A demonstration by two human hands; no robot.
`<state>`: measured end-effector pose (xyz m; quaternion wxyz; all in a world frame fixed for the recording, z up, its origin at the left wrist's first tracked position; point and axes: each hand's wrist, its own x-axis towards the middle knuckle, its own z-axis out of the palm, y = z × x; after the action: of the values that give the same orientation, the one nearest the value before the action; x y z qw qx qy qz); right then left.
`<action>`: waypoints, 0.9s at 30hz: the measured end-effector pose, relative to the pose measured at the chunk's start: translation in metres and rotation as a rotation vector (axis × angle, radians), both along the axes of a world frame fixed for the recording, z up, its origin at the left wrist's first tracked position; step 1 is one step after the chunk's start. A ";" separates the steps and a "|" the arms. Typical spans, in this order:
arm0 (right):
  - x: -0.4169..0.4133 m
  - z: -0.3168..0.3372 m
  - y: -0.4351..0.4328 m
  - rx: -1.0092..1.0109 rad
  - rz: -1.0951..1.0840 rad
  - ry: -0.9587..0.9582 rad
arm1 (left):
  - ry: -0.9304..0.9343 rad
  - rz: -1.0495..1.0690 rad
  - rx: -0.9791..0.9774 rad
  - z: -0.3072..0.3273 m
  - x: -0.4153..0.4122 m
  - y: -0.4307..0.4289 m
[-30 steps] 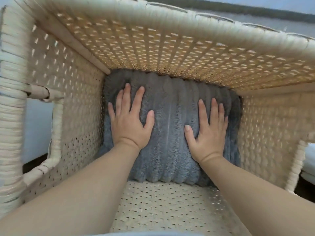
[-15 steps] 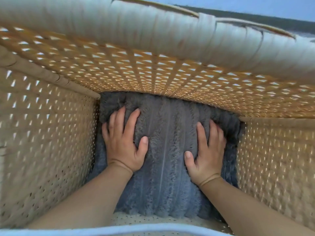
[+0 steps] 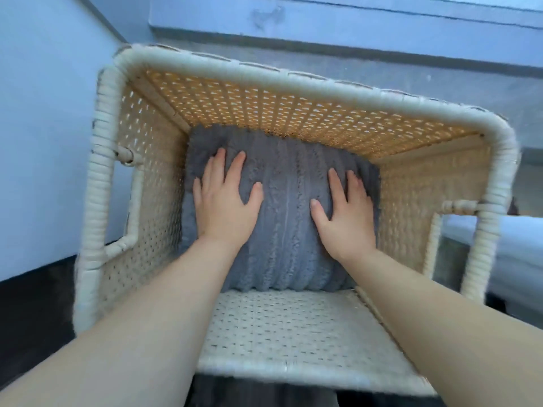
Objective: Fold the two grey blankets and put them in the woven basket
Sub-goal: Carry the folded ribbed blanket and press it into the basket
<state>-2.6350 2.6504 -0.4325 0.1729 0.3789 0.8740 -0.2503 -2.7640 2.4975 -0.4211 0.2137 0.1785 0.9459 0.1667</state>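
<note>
A folded grey ribbed blanket (image 3: 283, 218) lies at the bottom of the cream woven basket (image 3: 296, 86), filling its floor. Both my arms reach down into the basket. My left hand (image 3: 224, 204) rests flat on the blanket's left half with its fingers spread. My right hand (image 3: 345, 212) lies flat on the right half, fingers apart. Neither hand grips the fabric. Only one grey bundle shows; whether a second blanket lies beneath it I cannot tell.
The basket has handle cut-outs in its left wall (image 3: 129, 207) and right wall (image 3: 458, 212). It stands on a dark floor (image 3: 35, 312) by a pale blue wall (image 3: 44, 98). A white surface (image 3: 517, 245) lies to the right.
The view has pulled back and up, so the whole basket rim is now visible. Both hands still lie flat on the blanket in about the same places.
</note>
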 end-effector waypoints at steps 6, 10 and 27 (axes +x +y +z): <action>0.018 0.070 -0.028 -0.144 -0.780 -0.215 | -0.152 0.569 -0.141 0.068 0.026 0.001; 0.019 0.073 -0.031 -0.632 -1.299 -0.288 | -0.671 1.072 -0.078 0.071 0.032 0.002; 0.007 -0.035 -0.036 -0.754 -1.317 -0.162 | -0.939 1.132 0.159 -0.037 0.006 -0.007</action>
<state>-2.6275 2.6143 -0.4678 0.1693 0.7546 0.3075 -0.5545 -2.7583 2.4907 -0.4581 0.4637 -0.4120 0.6872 0.3781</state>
